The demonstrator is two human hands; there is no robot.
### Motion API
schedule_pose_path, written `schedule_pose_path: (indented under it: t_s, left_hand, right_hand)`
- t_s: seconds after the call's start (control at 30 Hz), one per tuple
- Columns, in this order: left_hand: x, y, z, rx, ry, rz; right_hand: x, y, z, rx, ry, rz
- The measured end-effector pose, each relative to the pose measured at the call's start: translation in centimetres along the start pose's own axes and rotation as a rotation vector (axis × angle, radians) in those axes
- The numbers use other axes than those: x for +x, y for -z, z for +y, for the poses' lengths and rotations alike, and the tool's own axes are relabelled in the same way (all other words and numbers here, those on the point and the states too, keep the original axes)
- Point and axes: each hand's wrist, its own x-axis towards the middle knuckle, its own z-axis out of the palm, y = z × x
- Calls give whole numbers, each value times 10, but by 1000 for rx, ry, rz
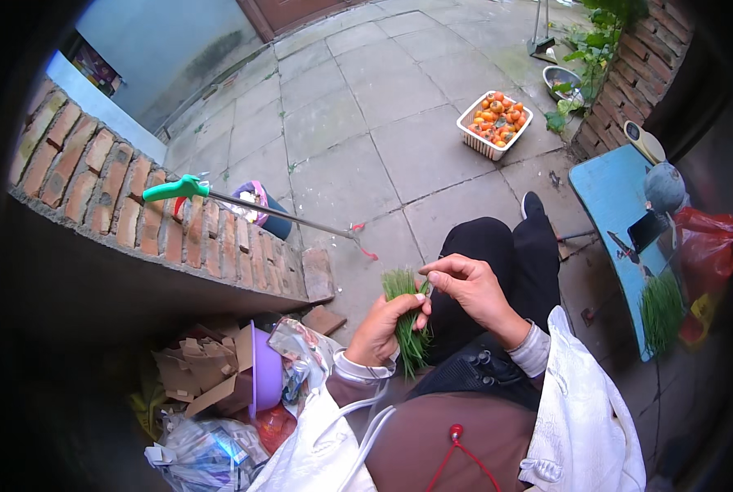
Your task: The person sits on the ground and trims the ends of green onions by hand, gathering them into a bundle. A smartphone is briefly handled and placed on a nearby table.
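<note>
My left hand (pixel 384 326) is closed around a bundle of thin green stalks, likely chives (pixel 412 344), above my lap. The pale ends point up and away from me, and the green tips hang towards my body. Close to the bundle's upper right side is my right hand (pixel 471 292), its thumb and forefinger nearly together; whether a stalk is between them is too small to tell. More green stalks (pixel 660 313) lie on the near end of the blue table (pixel 606 190) at my right.
The table also bears a phone (pixel 647 231), a squash (pixel 664 187), a scale (pixel 644 142) and scissors. A red plastic bag (pixel 711 240) is beside it. Ahead stands a basket of persimmons (pixel 494 151). A green-handled grabber (pixel 280 214) leans by the brick wall (pixel 114 184); bags and a purple basin (pixel 267 369) lie left.
</note>
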Motion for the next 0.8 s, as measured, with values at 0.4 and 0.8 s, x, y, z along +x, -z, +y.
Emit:
schedule_pose_path:
  t_s: [0.4, 0.8]
  left_hand:
    - [11, -3, 2, 78, -10, 235]
    - [-1, 31, 36, 391, -205, 330]
  right_hand:
    - [10, 10, 20, 112, 60, 80]
    - [12, 9, 10, -9, 143, 118]
